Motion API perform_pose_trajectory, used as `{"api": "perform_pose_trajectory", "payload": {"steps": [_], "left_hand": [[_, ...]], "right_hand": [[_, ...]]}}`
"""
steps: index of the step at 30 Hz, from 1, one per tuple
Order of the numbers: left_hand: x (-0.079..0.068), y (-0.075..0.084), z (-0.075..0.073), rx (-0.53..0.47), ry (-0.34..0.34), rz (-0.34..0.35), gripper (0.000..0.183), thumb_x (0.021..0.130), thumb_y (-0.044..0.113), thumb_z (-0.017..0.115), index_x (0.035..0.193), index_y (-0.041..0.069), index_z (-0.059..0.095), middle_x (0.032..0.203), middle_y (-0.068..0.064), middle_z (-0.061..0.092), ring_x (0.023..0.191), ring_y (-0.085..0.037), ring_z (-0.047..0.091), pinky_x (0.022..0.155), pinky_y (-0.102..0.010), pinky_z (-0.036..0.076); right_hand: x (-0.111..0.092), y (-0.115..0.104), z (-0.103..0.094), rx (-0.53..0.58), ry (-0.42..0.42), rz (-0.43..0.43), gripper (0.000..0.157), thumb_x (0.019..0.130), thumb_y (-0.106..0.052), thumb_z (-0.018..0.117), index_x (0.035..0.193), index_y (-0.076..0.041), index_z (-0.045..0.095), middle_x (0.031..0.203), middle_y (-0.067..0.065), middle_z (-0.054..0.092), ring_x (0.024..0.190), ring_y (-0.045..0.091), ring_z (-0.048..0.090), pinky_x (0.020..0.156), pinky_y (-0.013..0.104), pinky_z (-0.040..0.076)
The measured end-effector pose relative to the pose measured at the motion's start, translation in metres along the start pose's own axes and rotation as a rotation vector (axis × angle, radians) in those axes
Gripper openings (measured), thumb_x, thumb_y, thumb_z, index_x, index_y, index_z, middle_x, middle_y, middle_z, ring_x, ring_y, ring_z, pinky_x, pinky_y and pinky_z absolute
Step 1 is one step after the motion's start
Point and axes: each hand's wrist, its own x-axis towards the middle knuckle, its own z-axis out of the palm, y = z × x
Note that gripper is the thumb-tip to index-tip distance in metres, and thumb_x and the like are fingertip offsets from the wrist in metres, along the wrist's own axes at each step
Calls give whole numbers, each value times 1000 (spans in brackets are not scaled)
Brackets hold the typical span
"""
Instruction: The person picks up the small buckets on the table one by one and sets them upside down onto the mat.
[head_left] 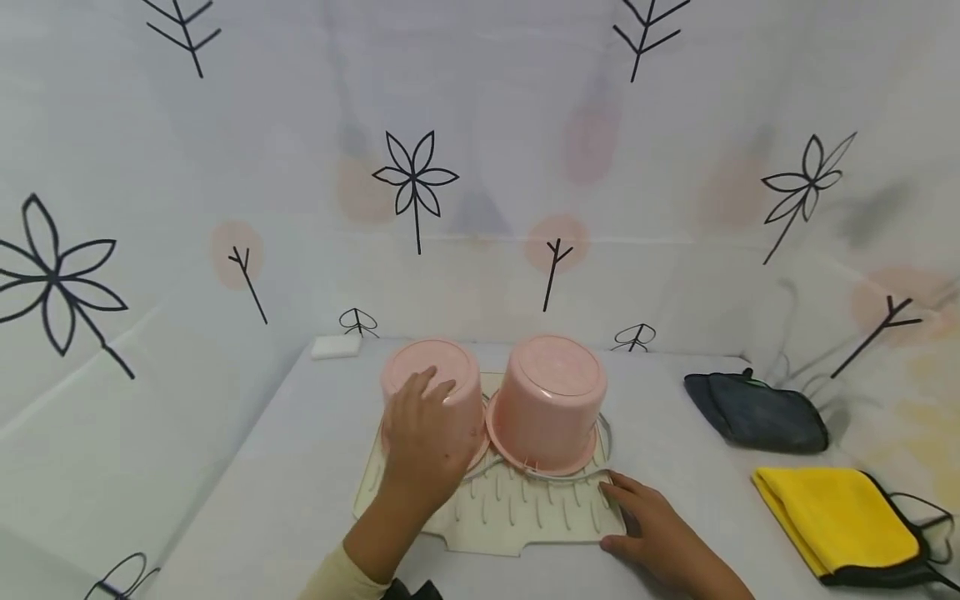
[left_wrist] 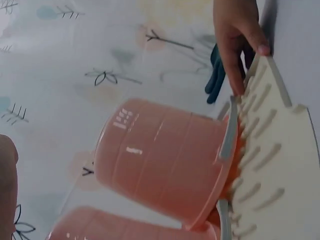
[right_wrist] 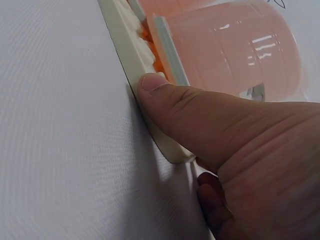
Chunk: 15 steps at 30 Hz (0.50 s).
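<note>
Two pink buckets stand upside down side by side on a cream draining board (head_left: 517,517) with raised ridges. My left hand (head_left: 423,437) is at the left bucket (head_left: 456,358), its fingers spread over the side and base, partly covering it in the head view. The right bucket (head_left: 555,400) is untouched, a grey handle lying round its rim. At the board's front right corner, my right hand (head_left: 656,529) grips the edge. In the right wrist view its thumb (right_wrist: 170,97) presses on the board's rim, other fingers curled below the corner.
A folded yellow cloth (head_left: 840,521) with black edging lies on the right of the white table (head_left: 277,492). Behind it sits a dark grey cloth bundle (head_left: 757,412). A small white block (head_left: 335,347) is at the back left. A patterned sheet (head_left: 480,208) hangs behind.
</note>
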Motion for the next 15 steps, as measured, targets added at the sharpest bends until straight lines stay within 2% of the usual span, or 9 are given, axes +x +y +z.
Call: {"api": "perform_pose_trajectory", "payload": {"steps": [2,7,11,15], "left_hand": [[-6,-16,-8,-2,37,-63,59,86,29,73,138,9,56,152,-18,48,142,-40,43,109,-70,32],[-27,-56,-24,1,7,-211,57,92,29,72,141,7,54,155,-20,43,144,-43,37,109,-74,25],[-37,-85,-37,38,-33,-211,58,94,30,71,143,5,54,156,-22,43,145,-49,35,106,-77,24],[-36,-107,-51,134,-156,-166,66,95,36,70,149,5,49,158,-24,40,146,-54,32,106,-79,25]], "right_hand": [[0,0,-1,1,0,15,91,75,-52,89,150,-11,58,164,19,41,148,52,36,113,72,35],[-1,1,-3,5,-3,27,91,74,-52,90,148,-10,59,163,20,42,148,52,37,113,72,35],[-2,-1,-9,-23,14,35,89,76,-50,90,147,-6,59,158,22,48,146,50,42,114,70,36],[-4,-6,-23,-73,49,10,84,82,-47,86,146,-1,58,153,26,52,143,51,46,112,69,38]]}}
